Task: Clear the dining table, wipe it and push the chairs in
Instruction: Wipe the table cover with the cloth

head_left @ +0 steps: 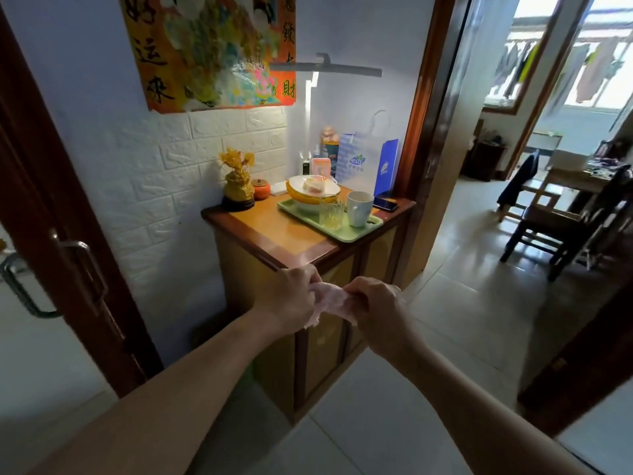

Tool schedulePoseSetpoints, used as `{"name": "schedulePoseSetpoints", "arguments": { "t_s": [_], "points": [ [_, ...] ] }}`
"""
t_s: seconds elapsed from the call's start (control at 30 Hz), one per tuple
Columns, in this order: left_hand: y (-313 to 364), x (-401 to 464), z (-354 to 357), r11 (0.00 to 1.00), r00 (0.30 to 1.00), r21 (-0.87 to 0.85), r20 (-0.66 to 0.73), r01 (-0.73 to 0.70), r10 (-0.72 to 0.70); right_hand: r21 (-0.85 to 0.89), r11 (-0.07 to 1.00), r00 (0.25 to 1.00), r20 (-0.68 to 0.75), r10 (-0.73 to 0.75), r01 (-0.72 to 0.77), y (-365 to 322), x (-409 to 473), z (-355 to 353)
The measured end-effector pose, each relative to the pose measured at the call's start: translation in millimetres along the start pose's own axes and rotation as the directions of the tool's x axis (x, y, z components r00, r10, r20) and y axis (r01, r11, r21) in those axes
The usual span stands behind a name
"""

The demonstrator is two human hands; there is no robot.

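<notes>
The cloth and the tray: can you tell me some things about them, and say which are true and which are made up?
1. Both hands hold the pink cloth. True: left hand and right hand each pinch an end.
2. The green tray sits on the floor. False: it is on the wooden cabinet.
3. A white mug stands on the tray. True.
4. The bowls are spread apart. False: they are stacked.
5. The glass lies tipped over. False: it stands upright.

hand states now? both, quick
Left hand: closed, gripping the pink cloth.
Right hand: closed, gripping the same cloth's other end.
</notes>
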State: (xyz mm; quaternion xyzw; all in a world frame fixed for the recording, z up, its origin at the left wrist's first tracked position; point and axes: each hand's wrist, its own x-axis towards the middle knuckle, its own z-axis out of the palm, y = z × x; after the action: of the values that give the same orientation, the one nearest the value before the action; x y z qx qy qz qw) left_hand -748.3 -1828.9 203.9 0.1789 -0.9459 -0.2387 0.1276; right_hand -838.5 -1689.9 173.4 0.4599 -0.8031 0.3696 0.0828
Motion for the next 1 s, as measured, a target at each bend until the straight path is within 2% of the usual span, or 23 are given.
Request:
{"name": "schedulePoseSetpoints", "arguments": {
  "t_s": [0.27, 0.43, 0.6, 0.73, 0.87, 0.93, 1.0],
  "points": [
    [-69, 97, 0, 0.997, 0.996, -0.057, -0.071, 0.041, -0.045, -0.005, 1.000, 0.999, -0.024, 0.026, -0.026, 28, 94, 62],
    [-107, 173, 12, 0.996, 0.996, -0.040, -0.051, 0.075, -0.077, -0.041, 0.996, 0.996, -0.047, 0.076, -0.078, 70, 164, 97],
    [-133, 251, 22, 0.987, 0.985, -0.038, -0.065, 0.158, -0.160, -0.008, 0.996, 0.995, -0.038, 0.093, -0.093, 111, 238, 126],
    [-160, 302, 29, 0.973, 0.965, 0.008, -0.129, 0.230, -0.227, 0.004, 0.988, 0.985, -0.072, 0.154, -0.154, 145, 292, 157],
    [-182, 323, 32, 0.955, 0.952, 0.062, -0.114, 0.291, -0.283, -0.026, 0.978, 0.975, -0.088, 0.203, -0.206, 163, 320, 184],
    [-192, 330, 36, 0.950, 0.952, 0.079, -0.077, 0.303, -0.297, -0.059, 0.978, 0.979, -0.052, 0.197, -0.200, 171, 326, 198],
    [-198, 334, 40, 0.948, 0.951, 0.082, -0.042, 0.309, -0.306, -0.128, 0.970, 0.972, 0.079, 0.220, -0.209, 178, 325, 211]
  ]
}}
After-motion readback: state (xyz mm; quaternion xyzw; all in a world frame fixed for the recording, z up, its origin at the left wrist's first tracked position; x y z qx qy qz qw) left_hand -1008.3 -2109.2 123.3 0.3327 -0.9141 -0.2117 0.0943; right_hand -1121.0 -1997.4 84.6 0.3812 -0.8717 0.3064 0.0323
